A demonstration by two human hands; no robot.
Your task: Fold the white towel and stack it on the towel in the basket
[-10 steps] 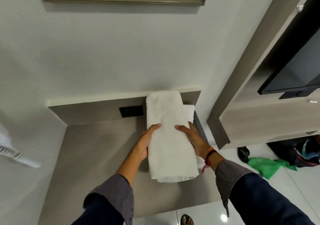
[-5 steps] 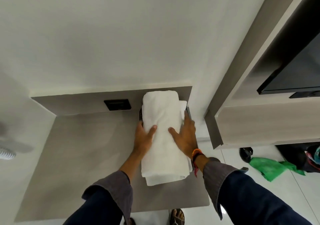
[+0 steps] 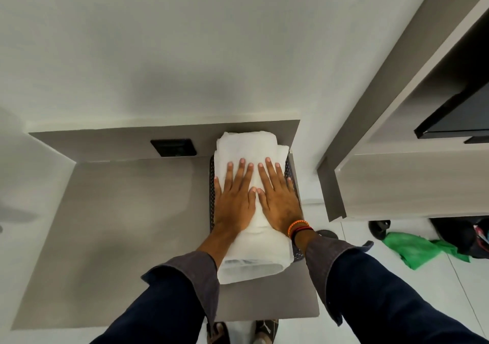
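The folded white towel (image 3: 247, 148) lies lengthwise on top of another white towel (image 3: 282, 151), of which only a strip shows at the far right. Both rest in a dark perforated basket (image 3: 291, 170) at the right end of the grey counter (image 3: 119, 224). My left hand (image 3: 234, 198) and my right hand (image 3: 277, 195) lie flat side by side on the top towel, palms down, fingers spread, holding nothing. The towel's near end (image 3: 251, 267) overhangs the basket's front.
A black wall socket (image 3: 173, 147) sits on the counter's back panel left of the basket. A wooden cabinet (image 3: 410, 182) with a dark screen (image 3: 457, 116) stands to the right. A green cloth (image 3: 415, 247) and dark bags (image 3: 460, 235) lie on the white floor.
The towel came down from mid-air onto the towel in the basket. My hands left its sides and now lie flat on top.
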